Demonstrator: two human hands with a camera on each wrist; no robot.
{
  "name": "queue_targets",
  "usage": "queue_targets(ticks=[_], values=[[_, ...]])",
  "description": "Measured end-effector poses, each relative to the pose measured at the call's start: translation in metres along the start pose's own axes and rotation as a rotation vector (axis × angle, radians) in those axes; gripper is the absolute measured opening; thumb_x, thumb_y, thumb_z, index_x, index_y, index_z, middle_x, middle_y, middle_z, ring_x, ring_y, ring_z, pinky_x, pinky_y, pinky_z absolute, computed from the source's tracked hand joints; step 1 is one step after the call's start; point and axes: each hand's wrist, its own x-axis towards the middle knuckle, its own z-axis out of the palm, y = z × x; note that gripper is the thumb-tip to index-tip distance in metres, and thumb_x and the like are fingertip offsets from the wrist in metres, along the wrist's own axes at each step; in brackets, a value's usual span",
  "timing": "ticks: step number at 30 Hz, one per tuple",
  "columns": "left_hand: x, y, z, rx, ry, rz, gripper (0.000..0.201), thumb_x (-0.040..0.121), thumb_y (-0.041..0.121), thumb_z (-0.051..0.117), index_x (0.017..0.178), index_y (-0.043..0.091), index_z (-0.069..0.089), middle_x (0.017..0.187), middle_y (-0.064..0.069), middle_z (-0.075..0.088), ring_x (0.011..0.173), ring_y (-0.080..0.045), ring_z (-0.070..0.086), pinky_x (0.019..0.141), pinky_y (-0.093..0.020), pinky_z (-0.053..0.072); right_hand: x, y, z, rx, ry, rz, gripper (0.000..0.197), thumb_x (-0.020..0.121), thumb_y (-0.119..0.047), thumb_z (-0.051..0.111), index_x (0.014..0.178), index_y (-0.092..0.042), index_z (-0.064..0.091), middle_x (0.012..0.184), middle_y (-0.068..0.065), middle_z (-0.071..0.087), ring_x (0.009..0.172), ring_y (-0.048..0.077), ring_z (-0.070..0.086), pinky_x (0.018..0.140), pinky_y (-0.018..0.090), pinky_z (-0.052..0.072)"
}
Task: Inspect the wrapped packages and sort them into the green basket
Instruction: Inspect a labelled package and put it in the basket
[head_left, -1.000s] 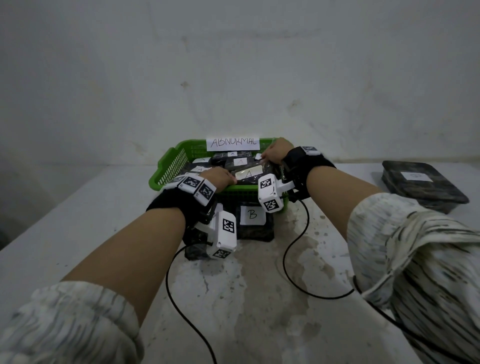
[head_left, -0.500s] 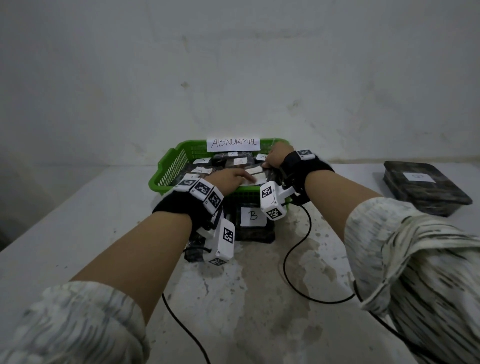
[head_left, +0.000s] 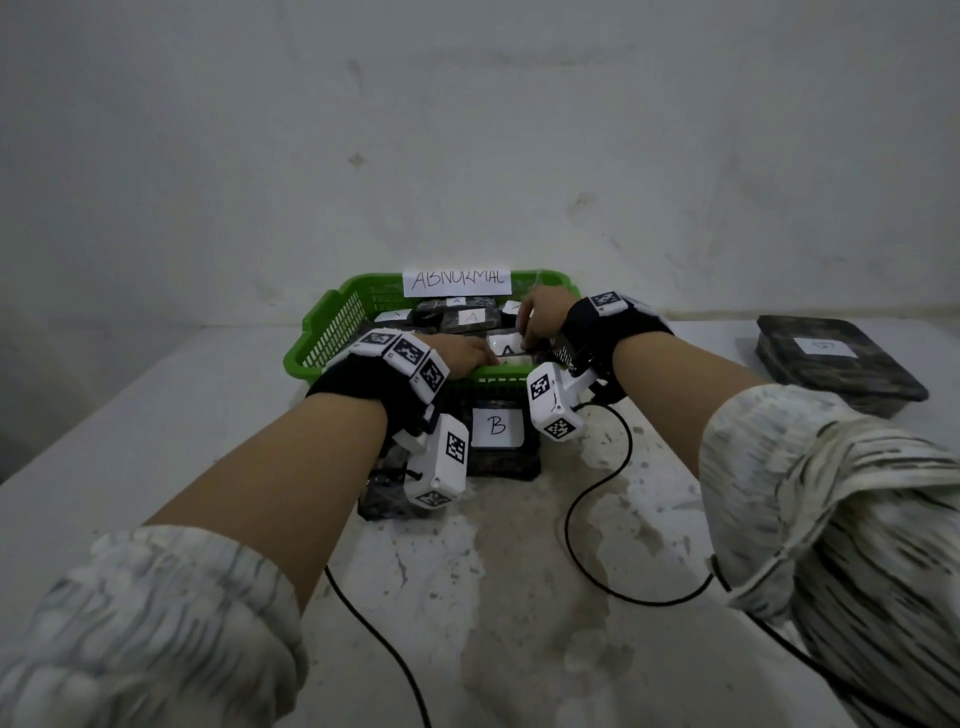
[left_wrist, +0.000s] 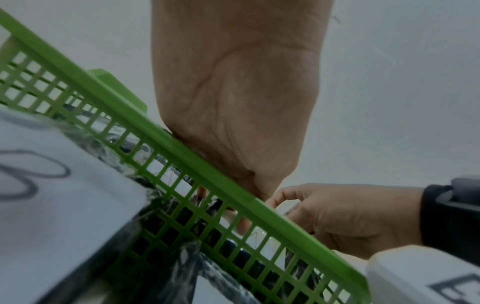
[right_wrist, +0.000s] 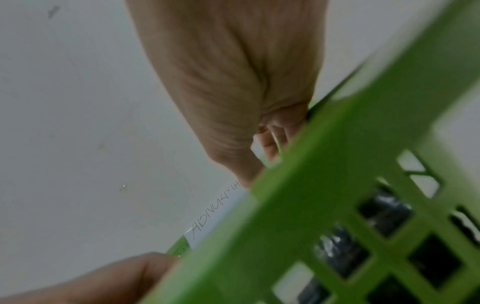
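Observation:
The green basket (head_left: 332, 332) with an "ABNORMAL" sign stands at the table's back and holds several dark wrapped packages with white "A" labels. Both hands reach over its near rim (left_wrist: 103, 96) onto the front package (head_left: 506, 345). My left hand (head_left: 485, 358) lies on that package's left part with fingers stretched out; in the left wrist view its fingertips (left_wrist: 244, 226) show through the mesh. My right hand (head_left: 527, 335) pinches the package's far right edge with curled fingers (left_wrist: 283, 203). The right wrist view shows mostly the basket wall (right_wrist: 337, 164).
A package labelled "B" (head_left: 496, 426) lies on the table just in front of the basket, and another dark package (head_left: 384, 493) sits half hidden under my left wrist. A further package (head_left: 836, 358) rests at the far right. Two black cables (head_left: 597, 519) trail across the stained tabletop.
The left hand has let go of the package's edge and stretched its fingers out over it. The package has settled lower in the basket. The right hand stays at the far right edge.

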Motion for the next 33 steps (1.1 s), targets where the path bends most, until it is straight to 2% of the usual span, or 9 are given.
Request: queue_targets(ticks=[3,5,8,11,13,16,20,26,33], values=[[0.005,-0.009,0.001,-0.054,0.057,0.053,0.04,0.097,0.006,0.034,0.118,0.025,0.062,0.138,-0.01,0.049,0.108,-0.022,0.05,0.084,-0.024,0.042,-0.011,-0.001,-0.004,0.112,-0.052,-0.048,0.031,0.083,-0.02,0.072,0.109,-0.002,0.071,0.098,0.008,0.065,0.091,0.019,0.058,0.059,0.019,0.044],[0.007,-0.014,0.002,-0.065,0.13,0.062,0.038,0.095,0.008,0.041,0.11,0.035,0.063,0.13,-0.007,0.046,0.106,-0.025,0.051,0.094,-0.034,0.046,-0.015,0.0,-0.005,0.148,-0.092,-0.079,0.032,0.08,-0.024,0.075,0.107,-0.006,0.073,0.098,0.006,0.068,0.091,0.017,0.059,0.063,0.02,0.043],[0.003,-0.015,0.005,-0.093,0.229,0.048,0.035,0.093,0.005,0.047,0.111,0.026,0.067,0.119,-0.009,0.051,0.075,-0.016,0.054,0.072,-0.028,0.05,-0.019,0.0,-0.006,0.091,-0.1,-0.114,0.03,0.08,-0.023,0.075,0.108,-0.011,0.072,0.08,-0.007,0.062,0.075,0.007,0.055,0.062,0.017,0.039],[0.003,-0.019,0.006,-0.148,0.318,0.023,0.026,0.09,0.005,0.056,0.112,0.015,0.062,0.12,-0.008,0.062,0.099,-0.021,0.061,0.074,-0.023,0.042,-0.019,0.0,-0.002,0.092,-0.112,-0.136,0.027,0.086,-0.014,0.069,0.111,-0.004,0.069,0.073,-0.007,0.056,0.067,0.005,0.049,0.054,0.014,0.035],[0.003,-0.021,0.006,-0.207,0.378,-0.03,0.025,0.088,0.012,0.061,0.113,0.014,0.059,0.121,-0.006,0.061,0.112,-0.022,0.057,0.081,-0.024,0.04,-0.02,0.001,0.0,0.018,-0.098,-0.143,0.027,0.089,-0.013,0.065,0.114,-0.005,0.068,0.091,0.003,0.065,0.083,0.016,0.058,0.062,0.017,0.039],[0.007,-0.02,0.007,-0.235,0.39,-0.047,0.022,0.091,0.023,0.058,0.11,0.014,0.064,0.12,-0.006,0.063,0.105,-0.021,0.06,0.081,-0.024,0.043,-0.02,0.001,0.002,-0.016,-0.086,-0.153,0.028,0.092,-0.012,0.06,0.119,-0.006,0.066,0.121,0.011,0.065,0.098,0.018,0.054,0.085,0.024,0.041],[0.009,-0.014,0.008,-0.238,0.333,-0.043,0.034,0.092,0.039,0.054,0.11,0.014,0.066,0.111,-0.004,0.065,0.094,-0.017,0.057,0.067,-0.021,0.042,-0.017,-0.001,0.001,-0.046,-0.135,-0.15,0.029,0.095,-0.012,0.055,0.122,-0.007,0.065,0.126,0.011,0.062,0.114,0.024,0.055,0.096,0.026,0.04],[0.016,-0.016,0.005,-0.239,0.281,-0.078,0.027,0.086,0.022,0.067,0.111,0.011,0.069,0.117,-0.008,0.066,0.105,-0.019,0.058,0.084,-0.025,0.043,-0.013,0.001,-0.006,-0.096,-0.252,-0.158,0.034,0.102,-0.021,0.042,0.132,-0.014,0.057,0.137,0.006,0.054,0.125,0.023,0.048,0.102,0.027,0.034],[0.019,-0.016,-0.001,-0.116,0.178,-0.067,0.035,0.092,0.017,0.058,0.126,0.012,0.06,0.129,-0.008,0.059,0.12,-0.022,0.052,0.096,-0.025,0.038,0.003,-0.001,0.001,-0.136,-0.302,-0.239,0.038,0.101,-0.008,0.039,0.136,-0.012,0.053,0.133,0.01,0.056,0.112,0.024,0.052,0.083,0.016,0.038]])
